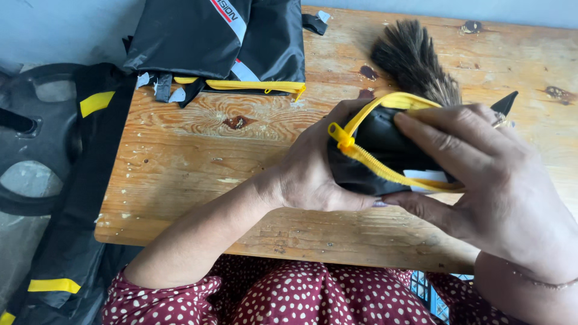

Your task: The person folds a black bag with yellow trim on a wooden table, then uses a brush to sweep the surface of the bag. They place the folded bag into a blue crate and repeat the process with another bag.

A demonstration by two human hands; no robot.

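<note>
Both hands, left hand and right hand, fingers closed around small black fabric pouch near tabletop front edge; yellow zipper partly open.

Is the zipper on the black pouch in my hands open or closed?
Open: the yellow zipper tapes gape apart across the black pouch, both hands gripping it.

- To your left, the bare wooden table lies open between the folded black bags at the far edge and your left forearm; a hand can pass there.
- The brush lies just beyond your hands, blocking a straight reach forward.
- Far right of the brush, the tabletop is bare up to the wall.
- Off the left edge, black straps with yellow bands and a dark wheel crowd the way down.
</note>
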